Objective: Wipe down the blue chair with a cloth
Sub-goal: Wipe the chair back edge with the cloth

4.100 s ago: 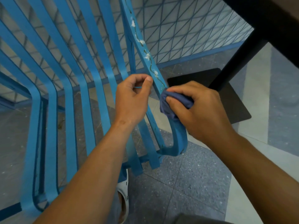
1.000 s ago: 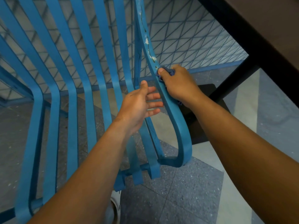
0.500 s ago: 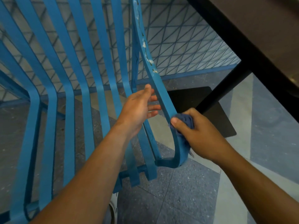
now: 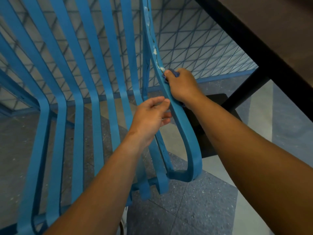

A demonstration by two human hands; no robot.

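The blue chair [image 4: 94, 85] has long curved slats and a looped armrest [image 4: 189, 133] on its right side. White chipped spots mark the armrest's upper edge. My right hand [image 4: 183, 85] presses a dark blue cloth [image 4: 172, 72] against the outer side of the armrest, just below the chips. Most of the cloth is hidden under my fingers. My left hand [image 4: 150, 117] sits on the inner side of the armrest, fingers curled lightly against it, with nothing inside.
A dark table [image 4: 271, 28] overhangs at the upper right, its black leg [image 4: 245, 90] slanting down to a black base plate [image 4: 208, 141] on the floor. A blue wire mesh [image 4: 203, 48] stands behind the chair. A white shoe [image 4: 124, 221] shows below.
My right hand has slid the cloth back up the armrest from near the lower loop to just below the chipped spots. My left hand stays on the inner side of the armrest.
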